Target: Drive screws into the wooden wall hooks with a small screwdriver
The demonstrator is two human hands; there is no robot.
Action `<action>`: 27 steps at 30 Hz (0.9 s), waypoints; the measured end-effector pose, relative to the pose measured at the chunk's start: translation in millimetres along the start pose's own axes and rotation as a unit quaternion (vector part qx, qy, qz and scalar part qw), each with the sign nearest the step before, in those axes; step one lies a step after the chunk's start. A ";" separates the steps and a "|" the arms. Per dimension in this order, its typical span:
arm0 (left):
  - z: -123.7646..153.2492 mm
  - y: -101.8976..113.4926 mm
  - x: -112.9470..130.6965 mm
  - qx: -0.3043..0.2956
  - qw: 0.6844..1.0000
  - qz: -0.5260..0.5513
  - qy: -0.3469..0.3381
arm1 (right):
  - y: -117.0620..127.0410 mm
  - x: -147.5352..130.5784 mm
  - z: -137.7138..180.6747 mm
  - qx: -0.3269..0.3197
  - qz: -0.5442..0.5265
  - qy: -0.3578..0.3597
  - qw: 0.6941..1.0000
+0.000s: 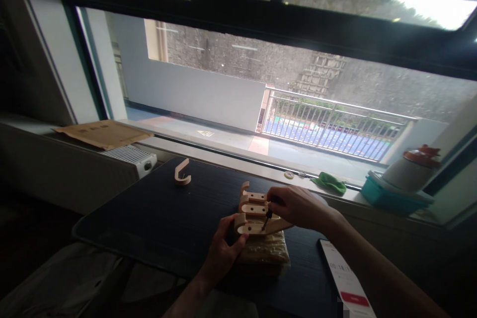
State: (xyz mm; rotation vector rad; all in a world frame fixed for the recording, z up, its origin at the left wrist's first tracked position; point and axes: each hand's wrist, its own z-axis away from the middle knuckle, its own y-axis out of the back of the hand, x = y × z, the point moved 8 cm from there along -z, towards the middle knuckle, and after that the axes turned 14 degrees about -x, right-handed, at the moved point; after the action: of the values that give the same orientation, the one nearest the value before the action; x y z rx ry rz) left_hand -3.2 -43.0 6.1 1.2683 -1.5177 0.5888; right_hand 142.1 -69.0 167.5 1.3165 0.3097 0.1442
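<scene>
My left hand [222,248] is closed on the near wooden hook [255,229], gripping its curled end between thumb and fingers. That hook lies flat on a plastic-wrapped block [264,248], with small dark holes along its face. My right hand [298,206] is closed round a screwdriver [268,216], whose dark shaft points down at a hole in the near hook. Most of its handle is hidden by my fingers. Two more wooden hooks, the middle one [255,207] and the far one [256,196], lie side by side just beyond.
Another wooden hook [182,174] rests on the dark table [149,218] at the far left. A phone [346,278] showing a timer lies at the right. Along the window sill are a green cloth [330,183], a teal box [395,194], a bottle [410,169] and a brown envelope [106,134].
</scene>
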 end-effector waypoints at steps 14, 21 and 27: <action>0.9 -1.4 -4.2 -0.010 1.000 -0.004 -0.002 | 0.1 3.3 -3.2 0.022 -0.010 -0.010 1.000; 0.0 -2.1 -3.2 -0.016 1.000 0.002 0.000 | 2.6 -0.5 0.7 0.007 -0.031 0.043 0.999; -0.2 -2.2 -4.3 -0.016 1.000 0.001 0.010 | 0.6 6.0 -2.1 0.016 -0.040 0.009 0.999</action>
State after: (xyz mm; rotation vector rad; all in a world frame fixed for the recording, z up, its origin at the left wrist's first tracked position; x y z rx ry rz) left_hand -1.5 -41.7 1.7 1.2332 -1.5061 0.5736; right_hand 147.2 -65.2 166.8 1.3326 0.3813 0.0835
